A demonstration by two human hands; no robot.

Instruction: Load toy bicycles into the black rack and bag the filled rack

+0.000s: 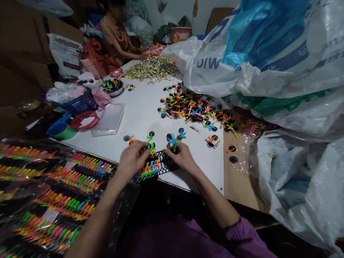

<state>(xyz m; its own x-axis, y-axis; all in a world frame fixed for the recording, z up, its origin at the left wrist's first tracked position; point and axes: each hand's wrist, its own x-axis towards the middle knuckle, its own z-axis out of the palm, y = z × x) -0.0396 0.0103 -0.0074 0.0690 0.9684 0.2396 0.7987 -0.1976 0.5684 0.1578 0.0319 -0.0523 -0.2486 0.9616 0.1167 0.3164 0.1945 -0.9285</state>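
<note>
A black plastic rack (161, 157) with openings lies at the table's near edge. Its left part carries a row of small toy bicycles (151, 168) in orange, blue and green. The fingers of my left hand (135, 154) are closed around a green and yellow toy bicycle (153, 149) at the rack's upper left. My right hand (183, 156), above the rack's right end, pinches blue and green toy bicycles (171, 139) with black wheels; whether two or more is unclear. Loose toy bicycles, one orange (130, 139), one green (151, 135) and one blue (181, 133), lie just beyond my hands.
A heap of toy bicycles (190, 105) covers the table's right middle. Farther back are a pile of small wrapped pieces (153, 68) and another person (118, 39). Left are a plastic bag stack (109, 120), red basket (85, 120) and packed toy racks (67, 200). Large sacks (258, 61) crowd the right.
</note>
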